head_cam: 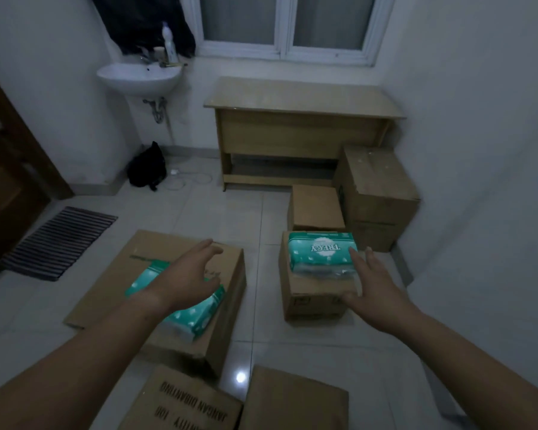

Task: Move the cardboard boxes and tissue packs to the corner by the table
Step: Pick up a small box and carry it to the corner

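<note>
A large cardboard box [112, 283] lies on the floor at centre left with a green tissue pack [196, 318] on its top. My left hand [187, 274] hovers over that pack with fingers spread, holding nothing. A smaller box [311, 301] stands at centre right and carries a second green tissue pack [317, 252]. My right hand [370, 287] is open at that box's right side, index finger touching the pack, thumb against the box edge. Two more boxes, a small one [316, 207] and a tall one [376, 184], stand in the corner by the wooden table [302, 102].
Two further cardboard boxes [187, 401] [295, 401] lie at the bottom edge near my feet. A washbasin [139, 77] hangs on the far wall, with a black bag [148, 167] and a white cable below. A striped mat [59, 242] lies by the door at left.
</note>
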